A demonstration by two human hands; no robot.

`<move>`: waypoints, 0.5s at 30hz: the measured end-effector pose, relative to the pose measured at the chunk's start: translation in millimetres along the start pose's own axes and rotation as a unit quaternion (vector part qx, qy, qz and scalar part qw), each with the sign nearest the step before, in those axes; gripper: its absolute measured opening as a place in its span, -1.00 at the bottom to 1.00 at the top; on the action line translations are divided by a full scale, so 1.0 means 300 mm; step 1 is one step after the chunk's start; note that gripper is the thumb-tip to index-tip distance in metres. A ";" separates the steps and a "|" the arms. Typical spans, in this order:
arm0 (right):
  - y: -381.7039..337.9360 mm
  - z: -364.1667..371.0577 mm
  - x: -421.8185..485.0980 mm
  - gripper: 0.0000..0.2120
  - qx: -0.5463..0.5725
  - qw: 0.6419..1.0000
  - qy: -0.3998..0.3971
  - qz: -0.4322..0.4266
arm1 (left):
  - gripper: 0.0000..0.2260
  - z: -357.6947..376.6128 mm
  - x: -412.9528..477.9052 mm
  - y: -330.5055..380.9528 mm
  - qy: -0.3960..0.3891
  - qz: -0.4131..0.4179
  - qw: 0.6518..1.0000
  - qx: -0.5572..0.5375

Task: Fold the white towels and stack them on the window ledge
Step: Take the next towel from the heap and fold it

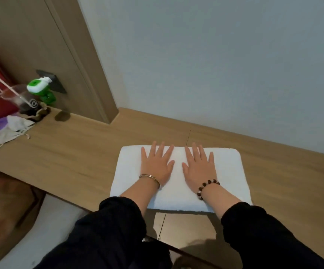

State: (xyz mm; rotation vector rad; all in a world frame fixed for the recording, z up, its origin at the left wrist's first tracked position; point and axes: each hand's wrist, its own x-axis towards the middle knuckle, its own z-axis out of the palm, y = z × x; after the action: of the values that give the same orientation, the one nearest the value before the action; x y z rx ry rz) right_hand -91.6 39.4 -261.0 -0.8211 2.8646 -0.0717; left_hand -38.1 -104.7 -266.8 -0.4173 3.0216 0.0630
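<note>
1. Hands first: the left hand (156,166) and right hand (199,167) lie flat side by side, fingers straight and spread, pressing down and gripping nothing.
2. Under both palms lies the white towel (229,171), a thick, soft folded rectangle with rounded corners at centre frame, its long axis running left to right.
3. It rests on the smooth wood-grain ledge (70,152).
4. At upper left, a clear plastic cup (15,96) holds a straw and perhaps dark liquid; it is blurred.
</note>
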 end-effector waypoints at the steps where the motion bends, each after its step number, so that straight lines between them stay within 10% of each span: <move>1: -0.008 0.027 -0.001 -0.46 -0.004 1.000 -0.006 0.000 | -0.51 0.023 -0.002 -0.033 -0.008 0.001 1.000 0.001; 15: 0.194 0.037 0.017 -0.43 -0.021 0.987 -0.040 0.153 | -0.44 0.071 -0.042 -0.236 -0.022 -0.201 0.977 -0.069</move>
State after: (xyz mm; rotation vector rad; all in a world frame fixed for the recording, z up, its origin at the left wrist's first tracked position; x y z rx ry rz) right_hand -124.5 86.0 -278.0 -0.3717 2.8852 0.0578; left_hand -5.0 -168.1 -288.7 -1.0124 2.8338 0.2492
